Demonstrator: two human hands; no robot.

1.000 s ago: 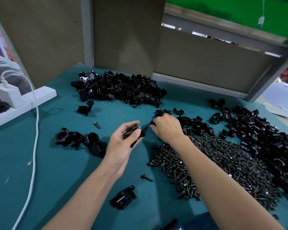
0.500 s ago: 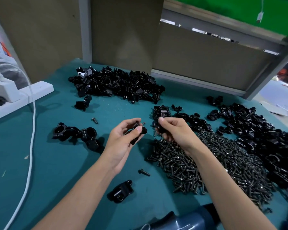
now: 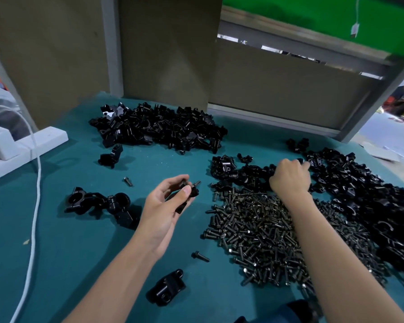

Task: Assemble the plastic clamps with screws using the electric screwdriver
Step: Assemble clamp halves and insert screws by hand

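Just left of the screw pile (image 3: 261, 234), pinches a black clamp piece (image 3: 184, 198) between thumb and curled fingertips of the left hand (image 3: 166, 206), with a screw (image 3: 197, 183) poking out of its top. Reaches with the right hand (image 3: 289, 178) past the far edge of the screw pile into the heap of clamp parts (image 3: 364, 194), fingers bent downward among them. Could lose that screw if the piece tilts, since it looks only loosely seated. Could also drag neighbouring parts into the screw pile, as the right forearm lies right across it. Risks picking a mismatched half from so tangled a heap. Cannot tell whether the right fingertips grip anything, buried as they are behind the knuckles. Cannot make out how deep the screw sits, nor the shape of the held piece under the thumb. Shows no screwdriver clearly; only a dark blue shape (image 3: 292, 311) cut off at the bottom edge, nearer than the screw pile, unidentifiable.
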